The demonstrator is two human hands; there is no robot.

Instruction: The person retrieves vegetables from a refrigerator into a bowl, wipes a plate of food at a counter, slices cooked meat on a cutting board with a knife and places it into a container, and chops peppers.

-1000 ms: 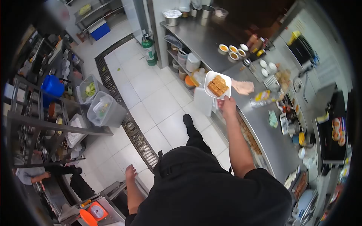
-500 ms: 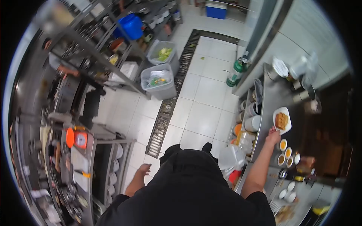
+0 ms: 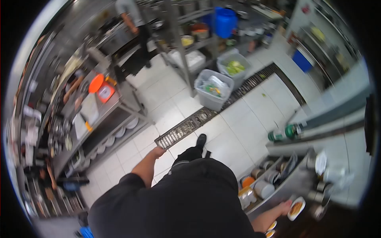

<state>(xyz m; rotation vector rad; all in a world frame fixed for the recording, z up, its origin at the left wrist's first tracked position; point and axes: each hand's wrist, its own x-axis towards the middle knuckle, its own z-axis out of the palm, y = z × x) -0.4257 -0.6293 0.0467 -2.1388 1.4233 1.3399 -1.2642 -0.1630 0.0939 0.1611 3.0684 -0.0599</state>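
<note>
My right hand (image 3: pixel 284 207) is closed on the near edge of a white plate (image 3: pixel 302 202) over the counter on the right. Brown-orange food (image 3: pixel 296 209) lies on the plate, too small to name. Close by that forearm, at the lower edge, are two small bowls (image 3: pixel 271 227) with yellow-orange contents. My left hand (image 3: pixel 158 151) hangs free beside my body, in front of the floor drain grate (image 3: pixel 180 134). It holds nothing that I can see, and its fingers look loosely apart.
Two grey bins (image 3: pixel 214 101) stand beside the drain. A green gas cylinder (image 3: pixel 291 131) is by the wall at right. To the left, a steel table (image 3: pixel 105 113) carries an orange scale (image 3: pixel 104 92) and a knife (image 3: pixel 86 123). A co-worker (image 3: pixel 133 20) stands at the back.
My view and body have turned left, so the counter has shifted to the lower right. My right hand stays at the plate; my left hand has swung forward.
</note>
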